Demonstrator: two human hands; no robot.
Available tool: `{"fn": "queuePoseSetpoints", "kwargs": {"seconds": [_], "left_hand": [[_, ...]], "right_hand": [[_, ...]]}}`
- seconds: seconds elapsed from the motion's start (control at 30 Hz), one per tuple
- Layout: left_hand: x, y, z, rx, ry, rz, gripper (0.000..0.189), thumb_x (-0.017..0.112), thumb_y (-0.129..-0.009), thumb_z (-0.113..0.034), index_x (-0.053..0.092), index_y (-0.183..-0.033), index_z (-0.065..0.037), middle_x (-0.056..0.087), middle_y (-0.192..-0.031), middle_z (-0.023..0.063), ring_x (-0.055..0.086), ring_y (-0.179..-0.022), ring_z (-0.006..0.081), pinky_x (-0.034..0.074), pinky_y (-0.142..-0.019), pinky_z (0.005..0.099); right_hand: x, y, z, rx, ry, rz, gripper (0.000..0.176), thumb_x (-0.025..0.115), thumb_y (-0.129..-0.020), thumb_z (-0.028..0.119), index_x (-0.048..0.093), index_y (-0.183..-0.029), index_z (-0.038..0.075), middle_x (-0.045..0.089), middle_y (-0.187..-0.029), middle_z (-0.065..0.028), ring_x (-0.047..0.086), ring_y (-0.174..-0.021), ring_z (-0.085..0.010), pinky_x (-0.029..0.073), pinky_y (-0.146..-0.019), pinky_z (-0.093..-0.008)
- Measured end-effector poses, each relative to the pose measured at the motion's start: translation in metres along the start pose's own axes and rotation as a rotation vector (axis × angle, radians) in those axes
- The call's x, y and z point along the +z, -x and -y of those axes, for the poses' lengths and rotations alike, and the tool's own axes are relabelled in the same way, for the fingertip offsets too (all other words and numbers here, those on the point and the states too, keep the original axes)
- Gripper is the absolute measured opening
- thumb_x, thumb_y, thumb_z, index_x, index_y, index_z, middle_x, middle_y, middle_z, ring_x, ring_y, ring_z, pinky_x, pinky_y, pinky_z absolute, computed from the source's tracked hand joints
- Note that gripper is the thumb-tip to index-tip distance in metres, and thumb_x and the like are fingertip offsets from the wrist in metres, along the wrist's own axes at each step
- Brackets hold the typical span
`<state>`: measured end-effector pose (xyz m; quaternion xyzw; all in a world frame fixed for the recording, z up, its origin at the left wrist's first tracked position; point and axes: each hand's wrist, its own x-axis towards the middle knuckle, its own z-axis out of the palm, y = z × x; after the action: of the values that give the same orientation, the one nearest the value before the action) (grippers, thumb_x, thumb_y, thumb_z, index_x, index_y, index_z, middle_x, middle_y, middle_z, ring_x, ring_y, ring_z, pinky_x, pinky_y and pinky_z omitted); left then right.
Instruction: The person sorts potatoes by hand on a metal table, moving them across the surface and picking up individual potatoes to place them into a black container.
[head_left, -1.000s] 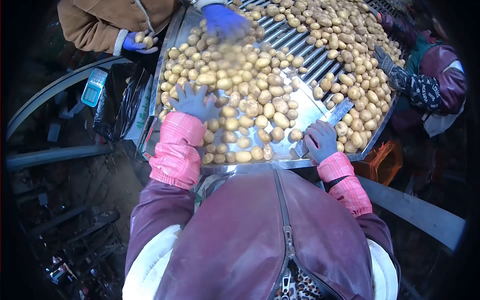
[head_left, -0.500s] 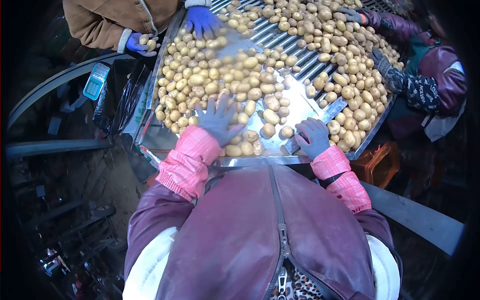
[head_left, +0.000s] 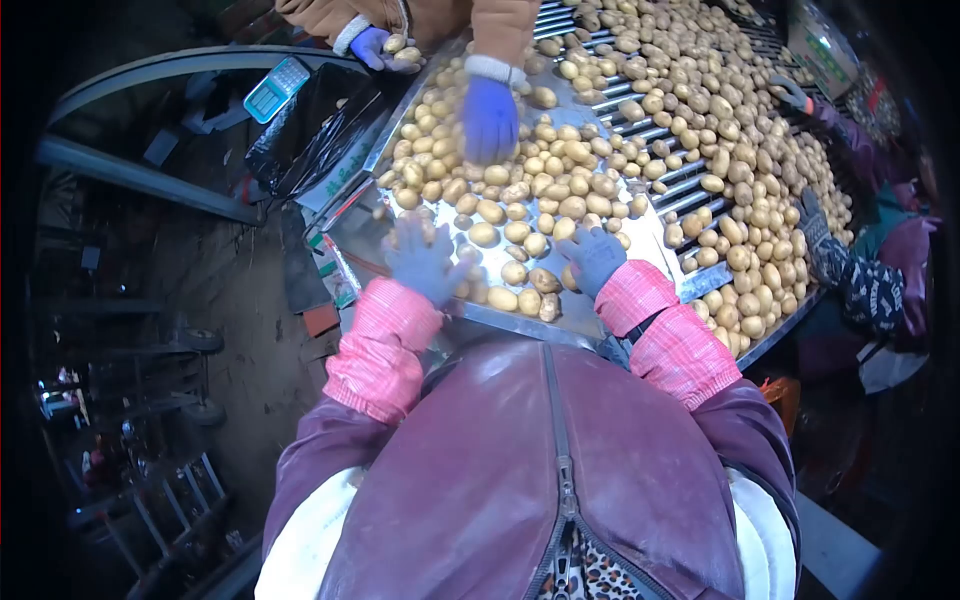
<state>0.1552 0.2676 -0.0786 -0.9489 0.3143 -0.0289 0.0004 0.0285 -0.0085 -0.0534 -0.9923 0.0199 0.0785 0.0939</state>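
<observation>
Many potatoes (head_left: 484,235) lie loose on a shiny metal sorting table (head_left: 362,240) before me. My left hand (head_left: 424,264), in a grey glove, is open with its fingers spread at the near left edge of the potatoes. It is slightly blurred. My right hand (head_left: 596,258), gloved alike, is at the right side of the same potatoes, its fingers stretched toward them and apart. I see no potato gripped in either hand. Several potatoes (head_left: 528,300) lie between my two hands.
Across the table, a co-worker's purple-gloved hand (head_left: 490,122) reaches into the potatoes; their other hand (head_left: 378,46) holds a few. Metal rollers (head_left: 690,192) carry a larger heap at right, where another person's gloved hands work. A turquoise scale display (head_left: 277,90) stands at left.
The view has turned, shifting the table rightward. My right hand has left a metal piece at the table edge and moved to the potatoes. The co-worker's purple-gloved hand has reached further over the table.
</observation>
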Motion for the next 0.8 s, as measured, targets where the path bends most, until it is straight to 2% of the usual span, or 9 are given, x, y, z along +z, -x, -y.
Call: {"fn": "queuePoseSetpoints", "kwargs": {"seconds": [0.2,0.3,0.33,0.43,0.57,0.6,0.7,0.73,0.8], "left_hand": [[-0.017,0.013,-0.055,0.405,0.477,0.21,0.07,0.047,-0.09,-0.055,0.041,-0.145,-0.012,0.032,-0.147,0.0239,0.013,-0.145,0.0438,0.009,-0.109,0.0714],[-0.028,0.0,-0.042,0.159,0.242,0.363,0.064,0.05,-0.09,-0.048,0.042,-0.144,-0.013,0.033,-0.147,0.0196,0.014,-0.146,0.0417,0.009,-0.111,0.0693],[-0.011,0.003,-0.031,0.119,0.245,0.24,0.059,0.052,-0.09,-0.043,0.045,-0.142,-0.015,0.035,-0.147,0.0164,0.017,-0.145,0.0403,0.009,-0.111,0.0684],[0.003,0.006,-0.019,0.088,0.146,0.213,0.055,0.052,-0.091,-0.042,0.049,-0.138,-0.015,0.036,-0.147,0.0145,0.021,-0.143,0.0392,0.011,-0.111,0.0677],[-0.003,0.02,-0.026,0.165,0.323,-0.061,0.039,0.056,-0.091,-0.032,0.059,-0.125,-0.015,0.051,-0.135,0.0167,0.035,-0.135,0.0406,0.027,-0.107,0.0591],[-0.023,0.019,-0.032,0.203,0.369,-0.179,0.033,0.059,-0.09,-0.026,0.063,-0.12,-0.012,0.057,-0.127,0.0161,0.052,-0.118,0.0393,0.041,-0.099,0.0496],[-0.036,0.02,-0.034,0.132,0.754,-0.01,0.034,0.059,-0.091,-0.026,0.062,-0.12,-0.009,0.06,-0.122,0.0139,0.062,-0.102,0.0324,0.05,-0.087,0.0426],[-0.038,0.022,-0.037,-0.019,0.98,0.104,0.035,0.058,-0.092,-0.027,0.061,-0.121,-0.008,0.06,-0.121,0.0129,0.063,-0.099,0.0306,0.051,-0.084,0.0407],[-0.043,0.02,-0.04,-0.337,1.407,0.333,0.037,0.058,-0.094,-0.029,0.06,-0.123,-0.007,0.061,-0.119,0.0109,0.065,-0.092,0.027,0.053,-0.078,0.0371]], "right_hand": [[0.01,-0.001,-0.017,-0.1,-0.104,-0.148,0.027,0.062,-0.081,0.016,0.064,-0.108,0.016,0.061,-0.107,-0.0095,0.059,-0.098,-0.031,0.05,-0.081,-0.0439],[-0.009,-0.008,-0.025,-0.038,-0.148,-0.091,0.032,0.065,-0.078,0.018,0.061,-0.11,0.016,0.06,-0.116,-0.0083,0.061,-0.101,-0.0297,0.051,-0.081,-0.0443],[-0.01,-0.013,-0.027,-0.1,-0.156,-0.219,0.033,0.065,-0.078,0.016,0.059,-0.11,0.017,0.057,-0.119,-0.0087,0.061,-0.101,-0.0304,0.051,-0.08,-0.0447],[0.006,-0.04,-0.041,-0.137,0.018,-0.21,0.039,0.067,-0.076,0.016,0.057,-0.114,0.017,0.054,-0.12,-0.0101,0.061,-0.1,-0.0304,0.051,-0.081,-0.0446],[-0.019,-0.072,-0.037,-0.011,0.027,0.129,0.036,0.062,-0.082,0.013,0.055,-0.118,0.017,0.048,-0.13,-0.0135,0.06,-0.109,-0.03,0.051,-0.087,-0.0445],[-0.017,-0.079,-0.04,-0.019,0.066,0.126,0.036,0.06,-0.084,0.013,0.054,-0.119,0.016,0.052,-0.128,-0.0149,0.061,-0.108,-0.0311,0.051,-0.086,-0.0453],[-0.015,-0.098,-0.052,0.019,-0.055,0.114,0.035,0.061,-0.084,0.012,0.054,-0.118,0.012,0.058,-0.119,-0.0167,0.064,-0.103,-0.0334,0.052,-0.084,-0.0462],[-0.015,-0.093,-0.058,0.031,-0.083,-0.055,0.033,0.059,-0.088,0.017,0.054,-0.119,0.008,0.063,-0.111,-0.0184,0.065,-0.097,-0.0354,0.053,-0.083,-0.0457],[-0.031,-0.08,-0.058,0.115,-0.412,-0.055,0.035,0.056,-0.092,0.019,0.053,-0.125,0.008,0.063,-0.11,-0.0173,0.066,-0.096,-0.0325,0.053,-0.08,-0.0428]]}}
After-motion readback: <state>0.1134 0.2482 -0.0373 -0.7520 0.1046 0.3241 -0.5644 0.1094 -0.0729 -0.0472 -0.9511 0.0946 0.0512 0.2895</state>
